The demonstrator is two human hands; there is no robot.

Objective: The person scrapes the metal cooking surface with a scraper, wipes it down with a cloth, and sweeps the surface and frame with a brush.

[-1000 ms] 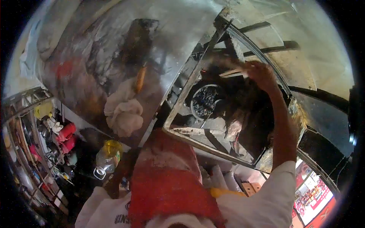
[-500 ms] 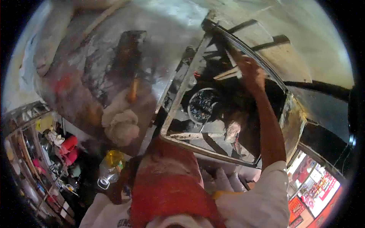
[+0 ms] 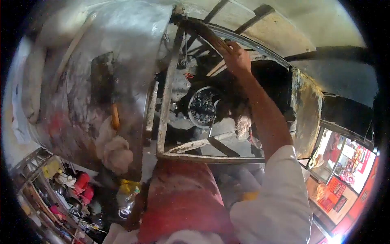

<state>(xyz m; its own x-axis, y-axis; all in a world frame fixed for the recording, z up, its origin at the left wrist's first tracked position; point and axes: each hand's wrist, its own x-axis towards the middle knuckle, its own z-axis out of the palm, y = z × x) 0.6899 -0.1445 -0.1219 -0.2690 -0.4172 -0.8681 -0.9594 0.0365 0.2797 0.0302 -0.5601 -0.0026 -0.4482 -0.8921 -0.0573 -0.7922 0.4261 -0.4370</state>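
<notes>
My right hand [image 3: 239, 59] reaches over the open metal frame [image 3: 163, 118], fingers closed round the near end of a long dark piece of wood [image 3: 205, 34]. The wood's far end lies at the frame's top corner. Paler strips of wood [image 3: 216, 68] lie just below the hand. Within the frame sits a round pan [image 3: 194, 116] of dark, charred-looking lumps. My left forearm [image 3: 137, 208] hangs low in shadow beside a yellow and clear plastic bottle [image 3: 126, 198]. The left hand's fingers cannot be made out.
Left of the frame is a sooty, smooth surface [image 3: 134, 81] with a wooden-handled tool [image 3: 115, 117] and a crumpled pale cloth [image 3: 117, 156]. A cluttered rack [image 3: 44, 203] stands at lower left. A grimy panel [image 3: 308, 116] borders the frame's right side.
The view has turned, so the frame and pan appear farther left. My right hand stays on the dark wood, and more of the wood's length shows now.
</notes>
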